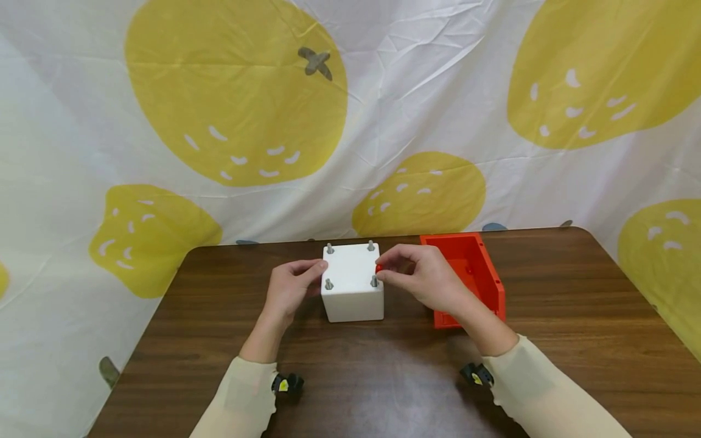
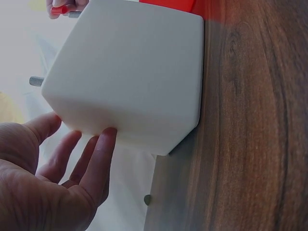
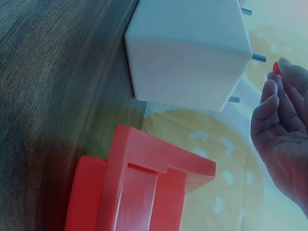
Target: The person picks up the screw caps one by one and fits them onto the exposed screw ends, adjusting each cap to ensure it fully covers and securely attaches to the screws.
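Observation:
A white box [image 1: 352,271] stands on the table, with threaded metal studs [image 1: 329,284] sticking up near its top corners. My left hand [image 1: 287,286] steadies the box's left side. In the left wrist view, its fairly straight fingers [image 2: 98,161] touch the box wall, with the thumb near the top edge. Between thumb and fingers, my right hand [image 1: 429,281] pinches a small red cylindrical piece [image 2: 59,9], partly hidden by the fingertips. It is held by the box's right edge, between the two right-hand studs in the head view. The right wrist view shows a gap between the red piece [image 3: 276,68] and the nearest stud [image 3: 259,57].
Right of the box, partly behind my right forearm, sits a red open bin [image 1: 497,292]. Brown wood-grain table [image 1: 219,340] lies under everything. A white cloth with yellow fruit prints [image 1: 416,109] hangs behind the table's far edge.

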Demonstrator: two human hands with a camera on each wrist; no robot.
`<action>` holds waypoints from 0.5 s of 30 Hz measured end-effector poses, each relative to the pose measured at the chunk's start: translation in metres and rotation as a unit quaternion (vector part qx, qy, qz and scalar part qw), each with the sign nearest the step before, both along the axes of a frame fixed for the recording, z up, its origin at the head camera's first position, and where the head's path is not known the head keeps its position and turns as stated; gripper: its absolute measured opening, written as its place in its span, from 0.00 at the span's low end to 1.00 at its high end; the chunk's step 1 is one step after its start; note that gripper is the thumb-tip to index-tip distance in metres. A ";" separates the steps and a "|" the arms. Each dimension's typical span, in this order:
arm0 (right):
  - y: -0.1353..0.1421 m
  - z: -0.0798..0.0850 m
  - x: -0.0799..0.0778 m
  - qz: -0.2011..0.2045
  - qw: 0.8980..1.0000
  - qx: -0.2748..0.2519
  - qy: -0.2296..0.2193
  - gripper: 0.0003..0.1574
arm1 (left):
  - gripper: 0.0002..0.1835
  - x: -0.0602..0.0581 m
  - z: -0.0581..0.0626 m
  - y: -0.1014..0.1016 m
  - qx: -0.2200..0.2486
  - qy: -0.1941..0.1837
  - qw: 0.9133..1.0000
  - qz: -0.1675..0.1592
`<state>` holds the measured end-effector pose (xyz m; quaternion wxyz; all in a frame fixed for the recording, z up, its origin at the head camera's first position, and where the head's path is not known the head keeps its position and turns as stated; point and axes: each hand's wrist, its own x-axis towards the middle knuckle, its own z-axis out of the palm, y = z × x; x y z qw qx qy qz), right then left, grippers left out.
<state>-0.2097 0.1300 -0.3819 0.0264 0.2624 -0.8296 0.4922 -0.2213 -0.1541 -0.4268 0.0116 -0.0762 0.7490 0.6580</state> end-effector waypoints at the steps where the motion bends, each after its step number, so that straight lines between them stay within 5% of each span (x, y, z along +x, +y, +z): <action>1: 0.000 0.000 0.000 0.000 1.000 0.001 0.001 0.10 | 0.20 0.000 0.000 0.000 0.000 0.000 1.000 0.000; 15: -0.004 0.000 0.000 -0.001 1.000 0.018 0.018 0.10 | 0.19 0.001 0.000 0.000 0.004 0.001 1.000 0.004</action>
